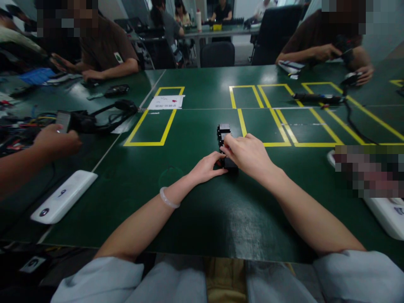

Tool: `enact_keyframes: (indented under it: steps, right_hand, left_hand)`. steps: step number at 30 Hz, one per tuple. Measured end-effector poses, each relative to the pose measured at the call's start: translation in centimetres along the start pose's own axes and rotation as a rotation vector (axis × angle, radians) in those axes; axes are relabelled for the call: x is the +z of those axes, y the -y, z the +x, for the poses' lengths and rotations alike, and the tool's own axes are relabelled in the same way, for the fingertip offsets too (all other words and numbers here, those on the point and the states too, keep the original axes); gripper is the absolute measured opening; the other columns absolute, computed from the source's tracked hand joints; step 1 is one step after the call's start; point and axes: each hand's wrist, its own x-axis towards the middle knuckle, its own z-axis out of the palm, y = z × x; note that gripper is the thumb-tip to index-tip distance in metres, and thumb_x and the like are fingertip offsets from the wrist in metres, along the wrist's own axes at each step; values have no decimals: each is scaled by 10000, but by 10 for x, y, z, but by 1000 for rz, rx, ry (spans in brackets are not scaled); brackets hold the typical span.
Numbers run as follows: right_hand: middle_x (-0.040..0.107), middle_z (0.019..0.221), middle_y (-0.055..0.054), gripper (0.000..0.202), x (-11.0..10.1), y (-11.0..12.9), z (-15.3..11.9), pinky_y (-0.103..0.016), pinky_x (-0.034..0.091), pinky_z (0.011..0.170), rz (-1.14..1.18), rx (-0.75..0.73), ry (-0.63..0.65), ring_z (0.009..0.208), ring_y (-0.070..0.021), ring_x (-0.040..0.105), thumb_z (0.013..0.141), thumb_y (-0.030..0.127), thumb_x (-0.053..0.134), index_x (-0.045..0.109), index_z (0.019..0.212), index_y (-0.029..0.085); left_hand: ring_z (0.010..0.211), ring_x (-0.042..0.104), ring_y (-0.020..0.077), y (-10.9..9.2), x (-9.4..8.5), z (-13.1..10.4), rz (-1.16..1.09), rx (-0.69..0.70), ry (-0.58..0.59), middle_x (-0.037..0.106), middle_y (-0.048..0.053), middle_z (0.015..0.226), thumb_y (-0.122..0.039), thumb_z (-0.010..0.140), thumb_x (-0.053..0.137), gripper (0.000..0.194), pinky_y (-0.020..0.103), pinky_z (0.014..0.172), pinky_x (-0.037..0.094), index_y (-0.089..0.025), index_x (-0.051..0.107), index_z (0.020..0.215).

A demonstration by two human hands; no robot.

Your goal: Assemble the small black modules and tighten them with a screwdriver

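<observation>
A narrow black segmented part, with paler tops on its far pieces, lies on the green table in front of me. My left hand grips its near end from the left, thumb low and fingers along the side. Over its middle, my right hand is closed in a pinch. The right fingertips cover that stretch, so whatever they hold is hidden. A pale bracelet circles my left wrist.
Yellow tape rectangles mark the table, one partly under a white paper sheet. White numbered cases lie at both sides. At far left, a co-worker's hand holds a device beside tangled cables. Two people sit opposite; a black rod-like tool lies at right.
</observation>
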Motion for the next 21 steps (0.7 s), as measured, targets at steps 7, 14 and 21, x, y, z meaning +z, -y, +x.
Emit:
enact_keyframes:
  steps: [7, 14, 21]
  right_hand:
    - [690, 911, -63, 182, 0, 2, 0, -305, 265, 657, 26, 14, -30, 770, -181, 613, 926, 225, 367, 506, 1029, 169]
    - [693, 818, -59, 215, 0, 2, 1, -307, 254, 653, -1, 18, 10, 697, -178, 602, 954, 263, 331, 521, 998, 173]
    - [690, 857, -57, 200, 1, 2, 0, -303, 265, 666, 9, 6, -8, 744, -184, 613, 945, 301, 377, 514, 1009, 170]
  left_hand:
    - [877, 595, 196, 1, 1, 0, 15, 36, -25, 574, 43, 994, -393, 826, 667, 378, 320, 814, 483, -182, 551, 1117]
    - [903, 593, 199, 1, -1, 0, 28, 48, -21, 570, 50, 1027, -387, 825, 673, 401, 322, 828, 483, -183, 538, 1142]
    - [919, 590, 213, 4, 2, 0, 35, 49, -27, 576, 53, 1033, -404, 824, 672, 426, 335, 831, 486, -180, 529, 1156]
